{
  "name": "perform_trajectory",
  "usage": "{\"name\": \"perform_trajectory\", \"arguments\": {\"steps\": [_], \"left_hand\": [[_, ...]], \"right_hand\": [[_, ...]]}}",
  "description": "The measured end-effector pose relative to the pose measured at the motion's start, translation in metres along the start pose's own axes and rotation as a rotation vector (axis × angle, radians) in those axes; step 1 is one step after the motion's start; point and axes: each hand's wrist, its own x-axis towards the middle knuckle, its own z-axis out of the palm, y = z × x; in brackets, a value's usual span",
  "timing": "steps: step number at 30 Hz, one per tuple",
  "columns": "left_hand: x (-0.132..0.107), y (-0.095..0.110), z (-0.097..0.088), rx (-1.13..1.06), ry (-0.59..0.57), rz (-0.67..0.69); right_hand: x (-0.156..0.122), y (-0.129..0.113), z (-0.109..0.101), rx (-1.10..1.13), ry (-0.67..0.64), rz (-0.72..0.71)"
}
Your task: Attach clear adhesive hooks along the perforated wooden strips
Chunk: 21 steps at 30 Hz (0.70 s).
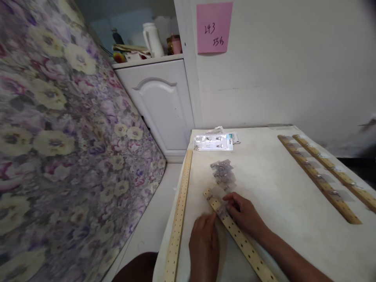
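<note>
A light wooden strip with rows of holes (pixel 245 244) lies aslant on the table in front of me. Near its far end, a clear plastic piece with a small metal fitting (pixel 222 211) sits across it. My right hand (pixel 242 213) is closed at the right side of that piece, thumb and forefinger pinched at its edge. From the left, my left hand (pixel 203 243) is closed with curled fingers, their tips against the strip's edge beside the same piece. Just beyond the strip's end is a loose pile of similar clear pieces (pixel 223 174).
Another holed wooden strip (pixel 179 211) runs along the table's left edge. Two strips with clear pieces attached, one nearer (pixel 317 176) and one farther right (pixel 331 168), lie at the right. Blister packs (pixel 213 142) rest at the back. A flowered curtain (pixel 70 137) hangs left.
</note>
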Motion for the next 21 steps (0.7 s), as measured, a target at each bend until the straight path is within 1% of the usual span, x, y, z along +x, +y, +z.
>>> {"name": "perform_trajectory", "arguments": {"steps": [5,9,13,15,19,21], "left_hand": [[-0.0011,0.002,-0.0006,-0.004,0.008,-0.008],[-0.0021,0.0022,-0.0005,-0.018,0.048,-0.001],[-0.0021,0.0013,-0.0007,-0.022,0.027,0.012],[-0.0023,0.0007,0.0005,-0.021,0.03,0.012],[-0.0027,-0.0004,0.0055,-0.029,0.077,-0.012],[-0.0026,-0.0004,0.0072,-0.032,0.075,-0.015]], "right_hand": [[-0.0003,0.0007,0.0006,0.008,0.0,0.007],[0.0,0.0031,0.0018,0.018,0.002,0.007],[0.0012,0.0039,0.0022,0.018,0.001,0.007],[0.0016,0.0028,0.0018,0.017,0.0,0.008],[0.0008,0.0003,0.0007,0.019,-0.005,0.01],[0.0001,0.0004,0.0007,0.022,-0.005,0.008]]}}
